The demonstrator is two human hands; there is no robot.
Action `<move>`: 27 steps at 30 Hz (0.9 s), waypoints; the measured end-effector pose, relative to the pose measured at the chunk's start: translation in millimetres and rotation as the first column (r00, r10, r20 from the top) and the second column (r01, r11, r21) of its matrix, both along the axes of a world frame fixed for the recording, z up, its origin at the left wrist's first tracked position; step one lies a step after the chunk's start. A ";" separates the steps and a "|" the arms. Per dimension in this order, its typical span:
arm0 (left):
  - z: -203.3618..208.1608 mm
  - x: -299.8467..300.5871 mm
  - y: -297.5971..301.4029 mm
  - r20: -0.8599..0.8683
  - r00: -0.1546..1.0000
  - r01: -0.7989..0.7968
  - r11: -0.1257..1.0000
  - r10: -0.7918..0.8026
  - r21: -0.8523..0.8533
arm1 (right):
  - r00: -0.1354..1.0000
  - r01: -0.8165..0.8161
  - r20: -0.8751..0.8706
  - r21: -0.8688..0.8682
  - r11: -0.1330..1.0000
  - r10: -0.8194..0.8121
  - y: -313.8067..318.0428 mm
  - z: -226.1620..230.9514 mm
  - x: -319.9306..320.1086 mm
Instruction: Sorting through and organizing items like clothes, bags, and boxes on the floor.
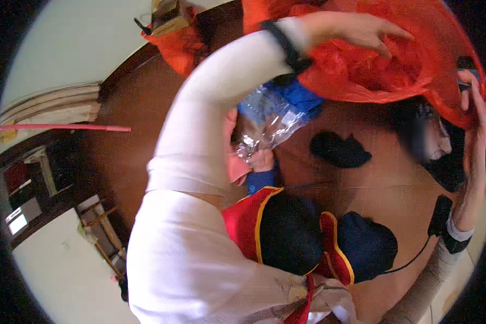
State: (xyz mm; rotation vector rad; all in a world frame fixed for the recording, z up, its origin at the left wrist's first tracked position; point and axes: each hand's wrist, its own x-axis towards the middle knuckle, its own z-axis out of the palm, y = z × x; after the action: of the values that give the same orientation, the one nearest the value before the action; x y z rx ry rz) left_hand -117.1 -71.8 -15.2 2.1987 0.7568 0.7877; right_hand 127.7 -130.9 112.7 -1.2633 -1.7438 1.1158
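A large red plastic bag (356, 81) lies with its mouth spread wide at the upper right. My left hand (362, 33) reaches over the bag's mouth, fingers stretched out and apart, with nothing visible in them. At the bag's right edge, my right hand (475, 100) has its fingers bent around the red rim. A clear plastic package (267, 124) with blue contents lies on the floor below my left forearm. Beside the package rests another person's hand (262, 160) in a dark blue sleeve, partly behind my arm.
A black crumpled item (340, 150) lies on the brown floor (362, 186). My knees, in dark trousers with a red, yellow-edged garment (245, 224), fill the lower middle. An orange bag (178, 48) with a cardboard box stands at the back; a pink pole (65, 127) juts in from the left.
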 end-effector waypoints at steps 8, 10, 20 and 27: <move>-36.4 -224.4 -278.9 -0.525 0.538 -0.827 0.292 0.660 -0.480 | 0.990 -0.091 0.078 -0.249 0.964 0.114 10.2 -44.8 -24.7; -117.7 -252.6 -373.7 -0.558 0.317 -0.949 0.251 0.767 -0.192 | 0.988 -0.133 0.045 -0.270 0.954 0.150 13.8 -44.9 -31.3; -105.5 -296.6 -472.0 -0.326 0.049 -0.624 -0.226 0.944 -0.748 | 0.991 0.050 -0.105 -0.250 0.967 -0.079 15.7 -59.5 -67.0; 34.2 -315.2 -421.8 -0.311 -0.083 -0.891 -0.210 0.947 -0.403 | 0.978 0.101 -0.152 -0.269 0.958 -0.146 25.2 -66.8 -52.2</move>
State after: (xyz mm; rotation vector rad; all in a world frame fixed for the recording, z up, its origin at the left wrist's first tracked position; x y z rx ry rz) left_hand -432.3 -493.6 18.9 0.5845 2.3761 1.1233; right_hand 75.5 -105.7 45.9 -1.3683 -1.4057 1.3697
